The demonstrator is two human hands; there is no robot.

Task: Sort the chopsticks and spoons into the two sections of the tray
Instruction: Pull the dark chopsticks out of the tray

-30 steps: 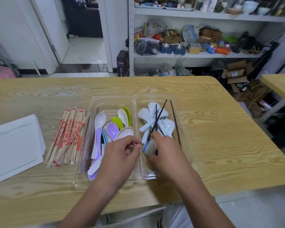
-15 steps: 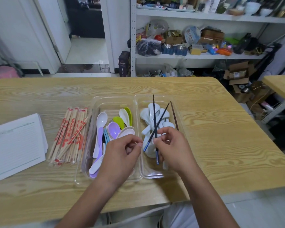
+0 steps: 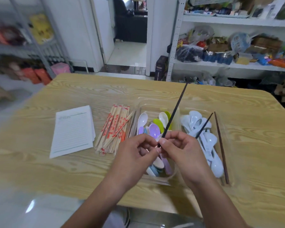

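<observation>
Left hand [image 3: 135, 153] and right hand [image 3: 183, 150] met over the tray's [image 3: 155, 101] left section, fingertips of both pinching the low end of a dark chopstick [image 3: 174, 112] tilted up and away. A second dark chopstick [image 3: 204, 124] stuck out past the right hand, probably gripped too, its base hidden. It crossed over the white spoons [image 3: 194, 120] in the right section.
</observation>
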